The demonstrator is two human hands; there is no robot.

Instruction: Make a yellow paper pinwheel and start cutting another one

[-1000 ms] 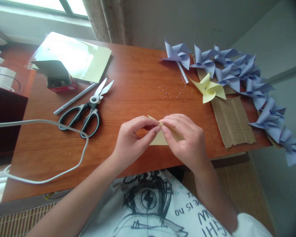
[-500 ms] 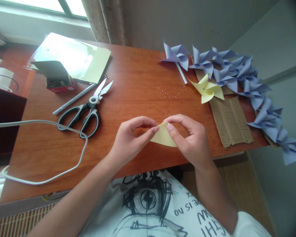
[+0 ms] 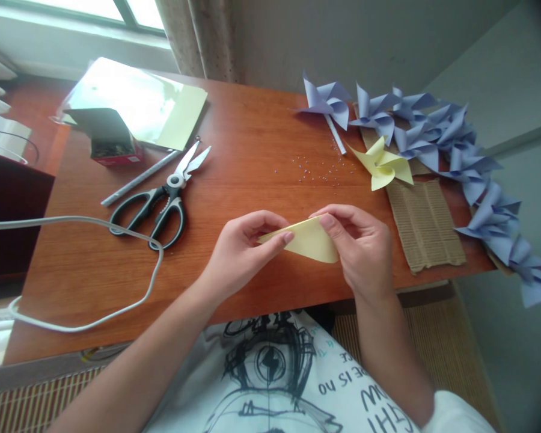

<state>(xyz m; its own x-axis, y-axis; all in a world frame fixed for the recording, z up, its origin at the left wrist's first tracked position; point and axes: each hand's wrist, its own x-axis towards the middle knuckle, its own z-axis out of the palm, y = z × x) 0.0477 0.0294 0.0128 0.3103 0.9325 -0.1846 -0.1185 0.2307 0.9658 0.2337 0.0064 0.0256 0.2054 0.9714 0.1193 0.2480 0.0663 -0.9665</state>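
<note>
Both my hands hold a folded pale yellow paper just above the near edge of the wooden table. My left hand pinches its left corner between thumb and fingers. My right hand grips its upper right edge, thumb on top. The paper bulges in a curved triangular shape between the two hands.
Black-handled scissors and a silver pen lie at the left, near a white cable, a small red box and yellow sheets. A yellow pinwheel, several lilac pinwheels, corrugated cardboard and scattered tiny beads lie at the right.
The yellow paper has opened out from a small pinched fold into a wider curved triangle, and my hands have moved slightly apart.
</note>
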